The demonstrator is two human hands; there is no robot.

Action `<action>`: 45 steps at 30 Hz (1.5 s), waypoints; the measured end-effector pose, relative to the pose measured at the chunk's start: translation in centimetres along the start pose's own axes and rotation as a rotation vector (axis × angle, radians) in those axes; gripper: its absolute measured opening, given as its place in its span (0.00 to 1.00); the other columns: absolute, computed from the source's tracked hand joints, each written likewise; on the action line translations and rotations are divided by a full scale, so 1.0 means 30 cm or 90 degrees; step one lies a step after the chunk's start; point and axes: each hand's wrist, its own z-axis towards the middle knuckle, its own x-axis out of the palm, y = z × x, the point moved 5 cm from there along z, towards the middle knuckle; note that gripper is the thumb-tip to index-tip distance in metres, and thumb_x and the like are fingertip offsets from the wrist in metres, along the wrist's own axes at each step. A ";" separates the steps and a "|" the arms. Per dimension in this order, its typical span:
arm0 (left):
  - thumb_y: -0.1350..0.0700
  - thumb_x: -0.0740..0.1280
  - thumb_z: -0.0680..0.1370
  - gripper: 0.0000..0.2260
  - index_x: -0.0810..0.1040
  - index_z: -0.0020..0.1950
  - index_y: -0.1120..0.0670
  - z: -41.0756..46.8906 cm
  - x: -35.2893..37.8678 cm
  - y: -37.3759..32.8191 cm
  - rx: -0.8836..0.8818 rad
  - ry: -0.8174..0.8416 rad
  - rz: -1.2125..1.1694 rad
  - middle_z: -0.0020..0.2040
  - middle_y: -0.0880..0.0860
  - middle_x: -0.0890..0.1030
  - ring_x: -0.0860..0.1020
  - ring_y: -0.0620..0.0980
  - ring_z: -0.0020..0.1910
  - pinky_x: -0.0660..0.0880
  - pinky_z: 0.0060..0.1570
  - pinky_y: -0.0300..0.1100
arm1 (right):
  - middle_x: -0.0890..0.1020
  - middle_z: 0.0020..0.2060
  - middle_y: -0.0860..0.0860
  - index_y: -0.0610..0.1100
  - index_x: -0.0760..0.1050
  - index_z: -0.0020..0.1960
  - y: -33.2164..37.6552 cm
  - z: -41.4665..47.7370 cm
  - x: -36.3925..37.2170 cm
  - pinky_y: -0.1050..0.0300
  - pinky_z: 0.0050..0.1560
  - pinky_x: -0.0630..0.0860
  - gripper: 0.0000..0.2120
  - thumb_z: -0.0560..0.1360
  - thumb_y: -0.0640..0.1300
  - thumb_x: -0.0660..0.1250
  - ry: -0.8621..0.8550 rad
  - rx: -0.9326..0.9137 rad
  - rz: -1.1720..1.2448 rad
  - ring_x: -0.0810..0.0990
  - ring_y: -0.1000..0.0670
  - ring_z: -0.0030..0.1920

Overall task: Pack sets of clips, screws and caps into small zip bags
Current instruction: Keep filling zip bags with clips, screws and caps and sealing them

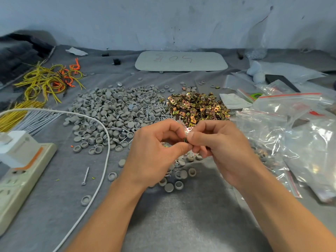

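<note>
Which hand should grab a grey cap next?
Probably the left hand. The grey cap pile lies beyond and left of it, while the right hand sits nearer the gold clips. Both hands pinch the small zip bag now, so one must let go.

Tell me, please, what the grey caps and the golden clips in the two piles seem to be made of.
Grey caps: probably plastic, matte, with an evenly dull surface. Golden clips: likely plated sheet metal, glossy, with yellow-to-pink iridescent reflections.

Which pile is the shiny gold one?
The pile of clips, just right of the bigger pile of caps. Only the clips glitter gold; the caps are dull grey.
</note>
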 end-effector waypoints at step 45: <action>0.49 0.71 0.59 0.10 0.83 0.39 0.44 0.001 0.004 0.064 -0.122 0.007 0.026 0.31 0.44 0.84 0.74 0.39 0.23 0.69 0.26 0.33 | 0.81 0.27 0.56 0.49 0.83 0.33 0.051 -0.018 -0.021 0.68 0.29 0.71 0.08 0.64 0.36 0.74 -0.028 -0.213 -0.442 0.77 0.59 0.27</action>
